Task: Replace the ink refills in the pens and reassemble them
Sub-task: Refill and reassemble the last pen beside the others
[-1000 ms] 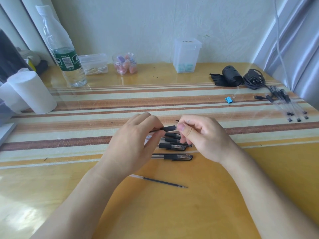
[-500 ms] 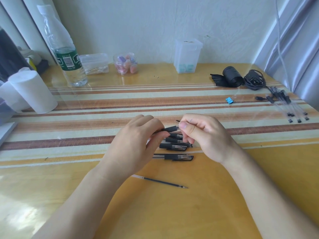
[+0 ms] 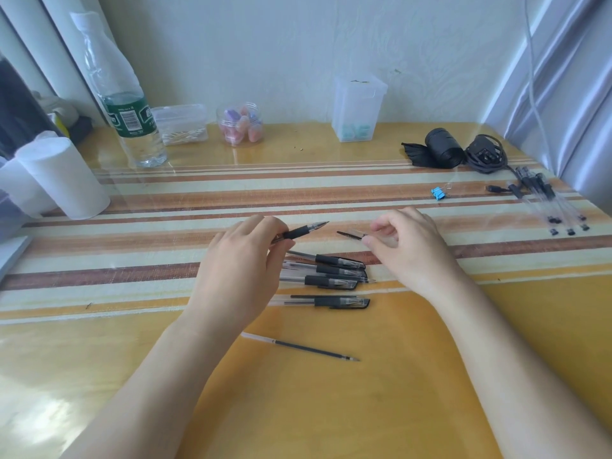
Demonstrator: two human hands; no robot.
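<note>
Now, left hand (image 3: 241, 270): fingers curled around the barrel of a black-grip pen (image 3: 299, 231) at the centre of the frame, bare tip pointing right.
And right hand (image 3: 407, 250): pinches the clear cap (image 3: 352, 234) just right of the tip, apart from it.
Other parts: a pile of pens (image 3: 331, 270) lies on the table (image 3: 331, 409) below the hands; one loose refill (image 3: 308, 349) lies lower still.
Doing it well: probably lay the cap close by, then hold the barrel steady and unscrew the grip section, so the old refill slides out straight.
Change: half a second ago both hands met over the pen; now they are apart and the tip is uncovered.
</note>
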